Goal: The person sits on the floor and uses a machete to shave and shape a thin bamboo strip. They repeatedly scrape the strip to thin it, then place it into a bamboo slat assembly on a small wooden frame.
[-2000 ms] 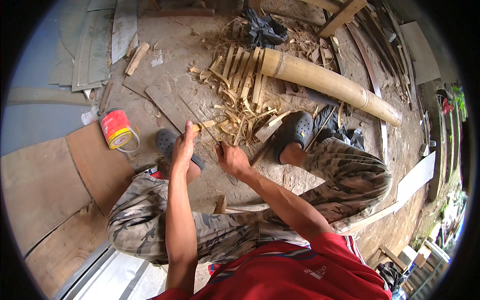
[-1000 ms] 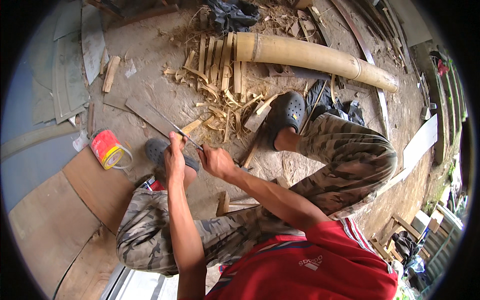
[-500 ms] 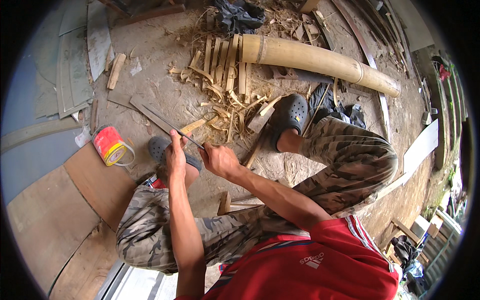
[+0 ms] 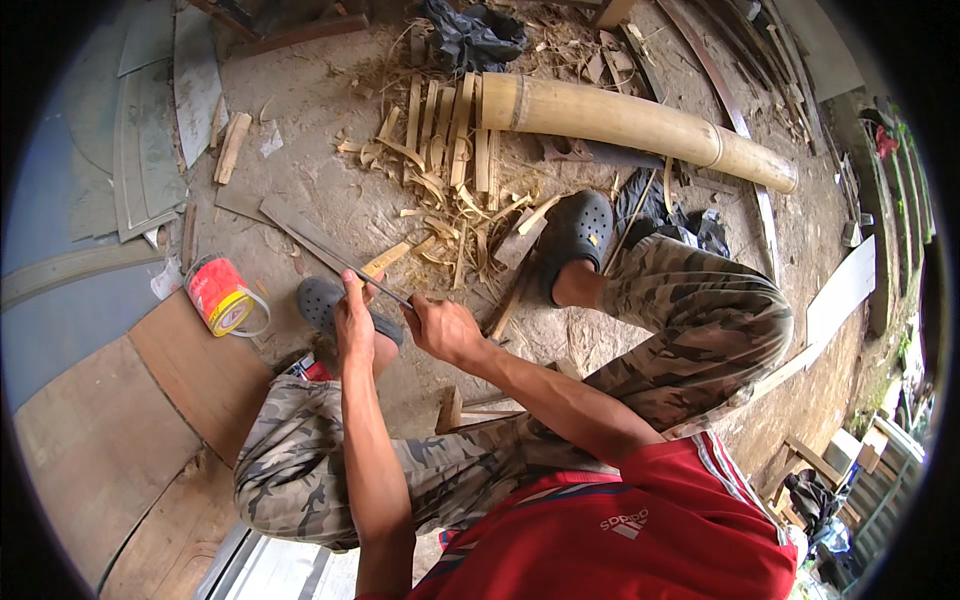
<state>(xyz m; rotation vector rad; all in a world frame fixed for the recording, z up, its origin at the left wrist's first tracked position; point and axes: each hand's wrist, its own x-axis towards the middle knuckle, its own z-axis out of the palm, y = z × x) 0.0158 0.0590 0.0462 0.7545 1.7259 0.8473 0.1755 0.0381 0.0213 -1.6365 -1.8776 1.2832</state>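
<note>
In front of my left shin, my left hand (image 4: 354, 318) is closed round a pale bamboo strip (image 4: 387, 260) whose end sticks out past the fingers. My right hand (image 4: 447, 329) grips the near end of a long, thin, dark metal tool (image 4: 385, 291), seen almost edge-on. That tool slants up-left from my right fist and crosses the left thumb and fingertips. My fingers hide its gripped end and where it meets the strip. Just beyond, a flat grey metal strip (image 4: 290, 225) lies along nearly the same slant.
Bamboo slats (image 4: 460, 130) and curled shavings (image 4: 435, 190) litter the floor ahead. A thick bamboo pole (image 4: 620, 118) lies across the far side. At left stand a red-and-yellow can (image 4: 218, 293) and wooden boards (image 4: 195, 360). Black plastic (image 4: 475, 35) lies at the back.
My right hand has shifted slightly down and right with the metal tool, and less of the tool shows beyond my left hand. The left hand has barely moved.
</note>
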